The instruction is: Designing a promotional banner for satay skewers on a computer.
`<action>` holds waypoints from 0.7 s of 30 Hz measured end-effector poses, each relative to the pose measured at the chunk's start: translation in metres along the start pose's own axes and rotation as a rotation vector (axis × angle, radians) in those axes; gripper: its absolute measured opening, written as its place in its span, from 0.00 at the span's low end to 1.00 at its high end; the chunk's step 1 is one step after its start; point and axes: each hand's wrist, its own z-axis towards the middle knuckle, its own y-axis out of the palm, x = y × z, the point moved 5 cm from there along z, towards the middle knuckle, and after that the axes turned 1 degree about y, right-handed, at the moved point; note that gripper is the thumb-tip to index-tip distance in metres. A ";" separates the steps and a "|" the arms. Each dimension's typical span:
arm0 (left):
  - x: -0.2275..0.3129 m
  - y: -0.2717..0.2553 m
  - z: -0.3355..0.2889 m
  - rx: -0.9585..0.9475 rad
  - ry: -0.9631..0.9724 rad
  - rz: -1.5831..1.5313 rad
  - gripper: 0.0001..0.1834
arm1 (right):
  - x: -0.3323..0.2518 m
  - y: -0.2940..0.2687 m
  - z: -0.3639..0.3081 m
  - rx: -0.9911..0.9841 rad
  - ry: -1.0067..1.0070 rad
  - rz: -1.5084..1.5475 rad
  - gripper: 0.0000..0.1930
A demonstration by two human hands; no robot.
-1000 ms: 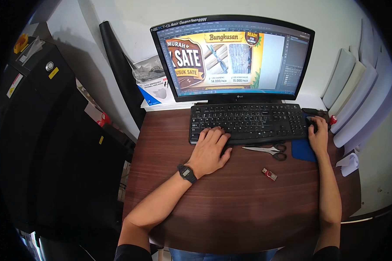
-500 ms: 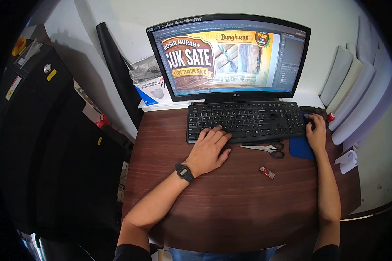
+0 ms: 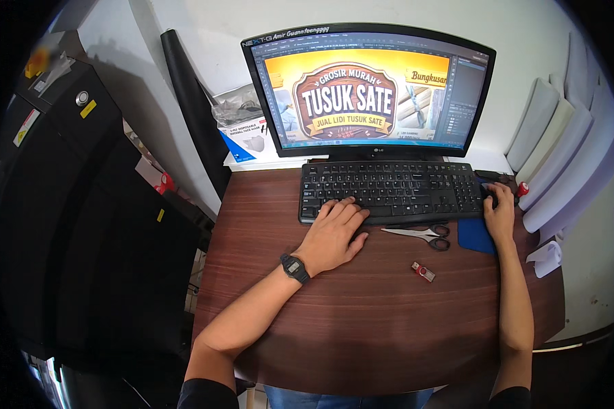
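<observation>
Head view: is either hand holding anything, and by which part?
Left hand: nothing, fingers on the keyboard. Right hand: cannot tell; it hides whatever lies beneath.

A brown desk (image 3: 361, 327) bears a keyboard (image 3: 402, 187), scissors (image 3: 430, 236), USB stick (image 3: 423, 272).

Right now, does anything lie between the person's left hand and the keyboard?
Nothing visible does; the left hand touches the keyboard toward its near left corner. The scissors lie to that hand's right, out of its way.
</observation>
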 end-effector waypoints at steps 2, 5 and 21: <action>0.000 0.000 0.000 0.004 0.001 -0.001 0.25 | 0.002 0.000 0.000 -0.007 0.026 0.012 0.16; 0.001 0.000 0.001 0.012 0.007 -0.002 0.25 | 0.006 0.001 0.001 0.002 0.018 0.014 0.16; 0.000 0.000 0.001 0.020 0.008 -0.006 0.24 | 0.012 0.003 0.001 -0.021 0.046 0.010 0.17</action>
